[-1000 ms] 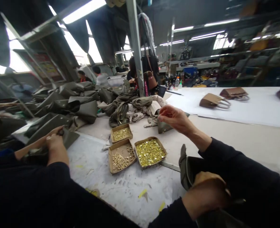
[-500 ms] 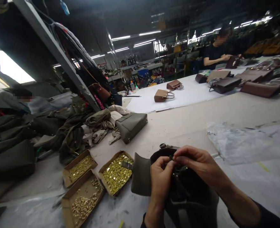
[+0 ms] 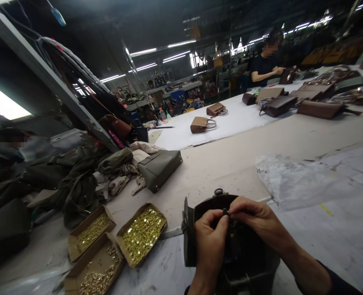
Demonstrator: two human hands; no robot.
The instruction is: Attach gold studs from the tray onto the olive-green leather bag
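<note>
A dark green handbag [image 3: 255, 276] stands in front of me with its mouth open and its inside in shadow. My left hand [image 3: 210, 241] reaches over the bag's left side, thumb and forefinger pinched on a small dark piece [image 3: 226, 212]. From the right, my right hand [image 3: 258, 223] pinches at the same piece, fingertips almost meeting the left ones. Whether the piece is a strap end or a loose part, I cannot tell. A flap [image 3: 189, 233] of the bag sticks up left of my left hand. A metal ring [image 3: 218, 191] sits at the far rim.
Left of the bag are cardboard trays [image 3: 119, 241] of small gold-coloured metal fittings. A green handbag [image 3: 159, 170] lies beyond them, beside piled green bags [image 3: 79, 196]. Clear plastic sheeting [image 3: 286, 176] is at right. Across the table, a co-worker [image 3: 263, 69] handles a brown bag.
The view has shifted, so the trays and table sit further left. The bag's flap has swung from lying outward over the tray to standing upright near the bag. Both hands keep their pinch.
</note>
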